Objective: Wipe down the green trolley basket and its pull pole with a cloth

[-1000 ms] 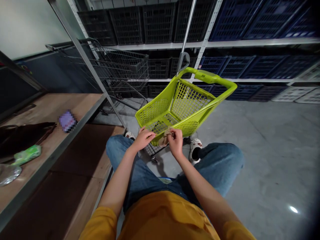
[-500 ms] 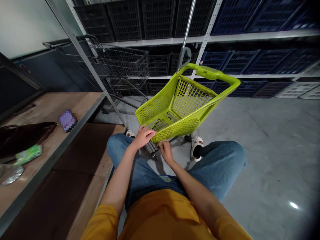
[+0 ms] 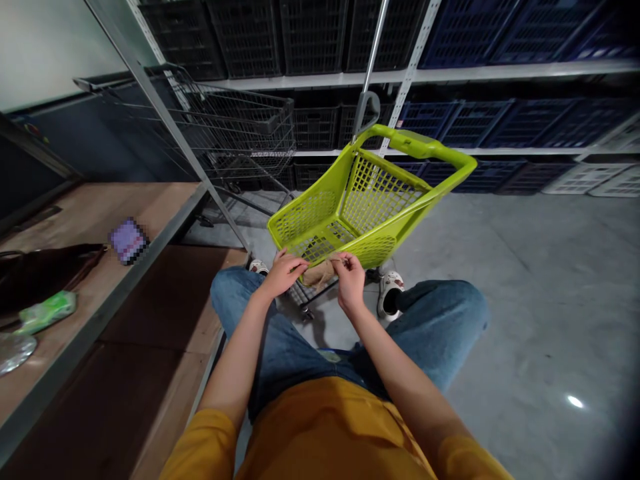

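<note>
A lime-green plastic shopping cart (image 3: 320,200) stands tilted in front of me, between my legs. My left hand (image 3: 284,275) is curled over its near corner, on the rim. My right hand (image 3: 351,277) pinches the upper right edge of a crumpled tan cloth (image 3: 319,273) between thumb and fingers. This cloth hangs against the outside of the cart's near end panel. Its left edge lies close by my left fingertips; whether they touch it I cannot tell.
To the left, a wooden shelf (image 3: 150,193) bears a dark bag (image 3: 45,277), a green packet (image 3: 49,312) and a blurred purple item (image 3: 129,240). A grey wire cart (image 3: 240,127) stands behind. Racks with black crates (image 3: 250,40) and blue crates (image 3: 475,127) line the back.
My right hand has risen from below the cart's near edge, bringing the tan cloth up into fuller view. The left hand stays at the corner, its fingers slightly more bent.
</note>
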`<state>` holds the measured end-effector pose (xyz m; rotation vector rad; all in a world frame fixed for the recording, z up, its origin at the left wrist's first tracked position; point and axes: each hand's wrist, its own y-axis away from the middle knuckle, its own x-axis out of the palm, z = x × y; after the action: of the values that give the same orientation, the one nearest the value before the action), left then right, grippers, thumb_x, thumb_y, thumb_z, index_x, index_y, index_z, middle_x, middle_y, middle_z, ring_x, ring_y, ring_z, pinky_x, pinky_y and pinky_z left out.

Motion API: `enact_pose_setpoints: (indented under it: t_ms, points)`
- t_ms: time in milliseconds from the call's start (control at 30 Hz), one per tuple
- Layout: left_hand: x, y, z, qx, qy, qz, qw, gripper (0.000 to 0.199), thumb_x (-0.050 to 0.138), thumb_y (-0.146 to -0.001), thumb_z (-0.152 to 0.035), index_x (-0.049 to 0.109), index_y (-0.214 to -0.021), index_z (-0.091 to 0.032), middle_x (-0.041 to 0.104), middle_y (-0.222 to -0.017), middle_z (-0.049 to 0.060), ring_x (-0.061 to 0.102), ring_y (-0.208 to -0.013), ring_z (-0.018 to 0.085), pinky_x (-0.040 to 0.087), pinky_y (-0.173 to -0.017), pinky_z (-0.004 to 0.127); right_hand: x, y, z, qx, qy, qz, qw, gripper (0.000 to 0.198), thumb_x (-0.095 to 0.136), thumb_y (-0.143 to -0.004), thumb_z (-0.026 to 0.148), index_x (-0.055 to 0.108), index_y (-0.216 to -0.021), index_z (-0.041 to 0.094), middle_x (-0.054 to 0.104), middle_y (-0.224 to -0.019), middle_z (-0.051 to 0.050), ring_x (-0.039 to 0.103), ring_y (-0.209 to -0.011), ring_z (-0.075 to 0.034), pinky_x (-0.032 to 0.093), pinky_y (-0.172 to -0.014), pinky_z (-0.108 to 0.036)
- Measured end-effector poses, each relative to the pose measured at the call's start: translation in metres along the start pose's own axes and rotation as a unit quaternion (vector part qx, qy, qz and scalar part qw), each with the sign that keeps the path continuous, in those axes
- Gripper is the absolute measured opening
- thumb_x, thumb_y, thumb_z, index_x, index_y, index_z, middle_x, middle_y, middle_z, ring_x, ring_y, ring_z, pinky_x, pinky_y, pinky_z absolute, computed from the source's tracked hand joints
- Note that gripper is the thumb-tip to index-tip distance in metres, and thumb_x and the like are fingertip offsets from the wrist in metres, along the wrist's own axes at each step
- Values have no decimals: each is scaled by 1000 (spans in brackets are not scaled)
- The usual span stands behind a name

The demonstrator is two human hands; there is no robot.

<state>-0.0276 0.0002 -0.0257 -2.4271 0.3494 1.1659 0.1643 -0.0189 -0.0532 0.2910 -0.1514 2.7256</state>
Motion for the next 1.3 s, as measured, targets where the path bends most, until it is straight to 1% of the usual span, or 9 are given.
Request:
enact_pose_setpoints:
  t_ms: [100,233,467,700,833,967,1067,1167,1300]
  points:
    - [0,1,0,4,1,5,1000,24,50,-99,-36,72,-97,-27,77,-99,-1,68,-96,17,21,-122,45,-2,5,-4,-106,90,-9,990,14,62,-81,30,61,-90,21,58,-87,-1,51,-79,-15,43,-73,-28]
    - [-1,1,-1,14,7,4,1000,25,49,-99,-35,72,-97,-26,77,-100,-1,68,-97,17,22,-121,44,-9,29,-57,-183,179,71,964,2,55,-80,21,57,-80,22,55,-86,-3,50,-84,-18,43,-77,-31]
    - [-3,0,-3,8,12,9,1000,25,50,-98,-37,72,-97,-26,77,-99,-1,68,-97,17,21,-121,45,-6,45,-124,126,102,60,985,9,58,-63,25,49,-62,22,52,-68,2,48,-71,-16,43,-66,-27]
    - [-4,0,-7,8,6,11,1000,25,49,-99,-36,71,-98,-26,77,-100,-2,68,-96,16,18,-123,45,10,36,-81,198,7,66,978,22,61,-68,37,46,-63,23,47,-56,4,43,-52,-11,37,-48,-24]
    - [-2,0,-4,1,-3,15,1000,25,48,-99,-36,72,-98,-27,77,-102,-1,68,-99,17,18,-123,45,8,17,-22,126,-89,39,987,24,66,-70,37,48,-76,22,51,-70,5,46,-59,-10,41,-54,-21]
    - [-1,0,-3,1,-5,11,1000,24,49,-99,-34,72,-99,-26,77,-101,0,67,-97,17,21,-121,46,8,7,9,3,-33,-12,999,32,68,-72,33,49,-96,24,55,-90,3,52,-74,-11,46,-69,-23]
    - [-2,1,-5,13,-1,12,1000,25,49,-99,-35,72,-98,-26,77,-100,-1,67,-97,17,21,-121,46,7,17,-3,-103,74,-3,992,29,63,-78,29,51,-104,23,56,-101,-2,54,-88,-15,46,-82,-28]
    - [-4,2,-6,14,2,15,1000,26,47,-100,-35,71,-98,-26,77,-102,-1,67,-98,17,19,-122,46,2,30,-37,-178,167,104,964,18,56,-82,23,54,-99,23,58,-98,-4,54,-90,-18,45,-85,-33]
    - [-5,2,-4,3,6,18,1000,25,48,-99,-35,71,-99,-25,77,-103,0,68,-99,17,18,-123,46,-13,38,-84,-181,248,216,927,9,51,-80,20,54,-88,23,59,-93,-6,53,-90,-22,44,-86,-37]
